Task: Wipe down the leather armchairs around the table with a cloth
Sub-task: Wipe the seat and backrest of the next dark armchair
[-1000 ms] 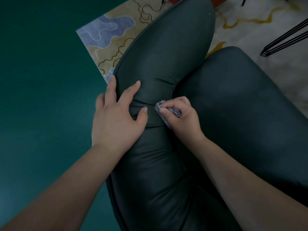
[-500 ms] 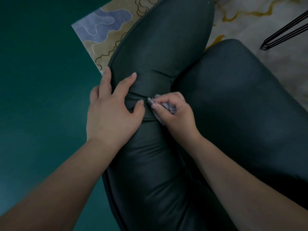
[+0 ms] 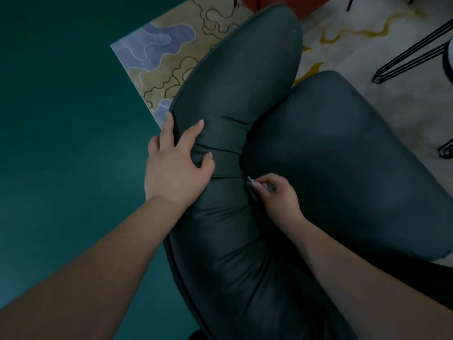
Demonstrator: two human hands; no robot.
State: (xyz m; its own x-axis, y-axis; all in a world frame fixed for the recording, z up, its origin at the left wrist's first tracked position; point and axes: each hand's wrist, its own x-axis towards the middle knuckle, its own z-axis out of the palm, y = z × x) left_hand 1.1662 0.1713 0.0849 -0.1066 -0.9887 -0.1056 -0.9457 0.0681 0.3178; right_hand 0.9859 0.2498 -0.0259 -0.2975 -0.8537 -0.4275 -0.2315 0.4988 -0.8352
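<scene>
A dark green leather armchair (image 3: 343,148) fills the middle and right of the head view, with its padded arm (image 3: 240,77) running from the top centre down to the bottom. My left hand (image 3: 175,165) rests on the outer side of that arm, its fingers spread over a creased fold and its thumb pressing into the leather. My right hand (image 3: 278,200) grips a small grey cloth (image 3: 252,186), mostly hidden in its fingers, pushed into the crease between the arm and the seat cushion.
A patterned rug (image 3: 169,52) in blue, tan and cream lies under the chair at the top. Black hairpin table legs (image 3: 411,57) stand at the upper right. A teal floor (image 3: 61,143) covers the left side.
My right hand with the cloth has slid down and to the right, off the top of the arm into the crease beside the seat. My left hand stays on the arm.
</scene>
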